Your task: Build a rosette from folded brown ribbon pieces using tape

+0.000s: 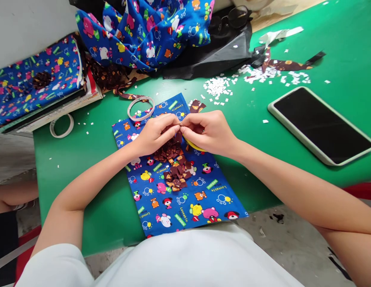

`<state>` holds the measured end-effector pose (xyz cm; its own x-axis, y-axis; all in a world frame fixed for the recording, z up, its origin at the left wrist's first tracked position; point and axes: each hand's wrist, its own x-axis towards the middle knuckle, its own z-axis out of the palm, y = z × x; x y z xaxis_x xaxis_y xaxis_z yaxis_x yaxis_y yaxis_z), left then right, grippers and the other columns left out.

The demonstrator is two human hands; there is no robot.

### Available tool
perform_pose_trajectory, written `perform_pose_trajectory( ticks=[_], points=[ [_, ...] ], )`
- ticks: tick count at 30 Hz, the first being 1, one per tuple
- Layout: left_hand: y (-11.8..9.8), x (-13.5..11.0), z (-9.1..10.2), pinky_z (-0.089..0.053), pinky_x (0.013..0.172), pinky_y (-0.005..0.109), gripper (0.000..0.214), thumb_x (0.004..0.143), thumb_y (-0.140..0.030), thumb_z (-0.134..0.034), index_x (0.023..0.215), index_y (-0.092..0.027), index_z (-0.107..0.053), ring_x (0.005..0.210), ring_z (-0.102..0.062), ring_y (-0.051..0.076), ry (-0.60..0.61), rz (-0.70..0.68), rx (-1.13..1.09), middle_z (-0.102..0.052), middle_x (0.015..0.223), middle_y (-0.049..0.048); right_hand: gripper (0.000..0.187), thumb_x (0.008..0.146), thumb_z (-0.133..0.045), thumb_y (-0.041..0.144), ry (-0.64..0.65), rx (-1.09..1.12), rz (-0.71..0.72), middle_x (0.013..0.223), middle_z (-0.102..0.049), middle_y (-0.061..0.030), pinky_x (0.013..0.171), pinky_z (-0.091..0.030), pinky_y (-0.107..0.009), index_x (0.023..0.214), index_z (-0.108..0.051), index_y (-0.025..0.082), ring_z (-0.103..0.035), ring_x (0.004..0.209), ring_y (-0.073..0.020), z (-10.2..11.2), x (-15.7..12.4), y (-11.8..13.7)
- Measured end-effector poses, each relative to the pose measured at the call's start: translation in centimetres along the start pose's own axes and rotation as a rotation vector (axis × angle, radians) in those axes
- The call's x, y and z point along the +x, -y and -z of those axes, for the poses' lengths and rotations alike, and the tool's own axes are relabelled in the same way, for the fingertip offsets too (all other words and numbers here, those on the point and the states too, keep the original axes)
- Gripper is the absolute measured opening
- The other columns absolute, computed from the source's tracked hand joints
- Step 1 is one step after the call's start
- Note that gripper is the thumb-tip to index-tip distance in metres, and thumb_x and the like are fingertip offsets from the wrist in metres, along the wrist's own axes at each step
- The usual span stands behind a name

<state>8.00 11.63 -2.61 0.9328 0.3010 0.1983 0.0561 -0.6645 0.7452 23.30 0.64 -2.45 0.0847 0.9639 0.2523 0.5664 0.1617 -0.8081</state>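
Observation:
My left hand [157,133] and my right hand [208,131] meet fingertip to fingertip over a blue cartoon-print cloth [179,199] on the green table [83,159]. Both are pinched together on a small brown fabric piece at about the point where the fingers touch. A yellow object [192,145] shows under my right palm; what it is cannot be made out. Below the hands lies a pile of small folded brown fabric pieces [175,169] on the cloth.
A tape ring [140,108] lies at the cloth's far edge, another tape roll [62,125] at the left. A phone [321,125] lies at the right. White paper bits [217,85], brown strips [285,63], bundled blue cloth [146,32], stacked fabric [36,79] and glasses [236,16] sit behind.

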Motion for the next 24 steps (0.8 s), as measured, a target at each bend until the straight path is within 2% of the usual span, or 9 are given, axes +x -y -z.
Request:
perform_pose_trajectory(
  ticks=[5,14,24],
  points=[
    [0.06,-0.05,-0.12,-0.042,0.075,0.026,0.023,0.094,-0.03,-0.039,0.079,-0.018,-0.051,0.073,-0.051,0.014,0.009,0.01,0.049,-0.056,0.073,0.0022,0.014,0.079,-0.05,0.021,0.01,-0.038,0.025,0.049,-0.047,0.0042,0.045,-0.029,-0.022,0.065,-0.052,0.019,-0.035,0.045,-0.0059,-0.06,-0.12,-0.3],
    [-0.05,0.05,-0.18,-0.036,0.066,0.025,0.021,0.089,-0.026,-0.044,0.074,-0.016,-0.054,0.062,-0.041,0.01,-0.022,0.046,-0.005,-0.049,0.066,-0.002,0.012,0.077,-0.05,0.018,-0.024,-0.023,0.056,0.05,-0.045,0.0049,0.046,-0.029,-0.021,0.065,-0.052,0.017,-0.034,0.045,-0.0049,-0.45,0.01,-0.67],
    [0.02,0.05,-0.22,-0.035,0.065,0.025,0.018,0.086,-0.024,-0.046,0.073,-0.016,-0.055,0.061,-0.041,0.009,-0.032,0.055,-0.014,-0.049,0.065,-0.0024,0.012,0.075,-0.051,0.016,-0.008,-0.022,0.044,0.049,-0.044,0.0056,0.047,-0.029,-0.02,0.063,-0.051,0.017,-0.034,0.045,-0.0048,-0.38,0.11,-0.59]
  ],
)
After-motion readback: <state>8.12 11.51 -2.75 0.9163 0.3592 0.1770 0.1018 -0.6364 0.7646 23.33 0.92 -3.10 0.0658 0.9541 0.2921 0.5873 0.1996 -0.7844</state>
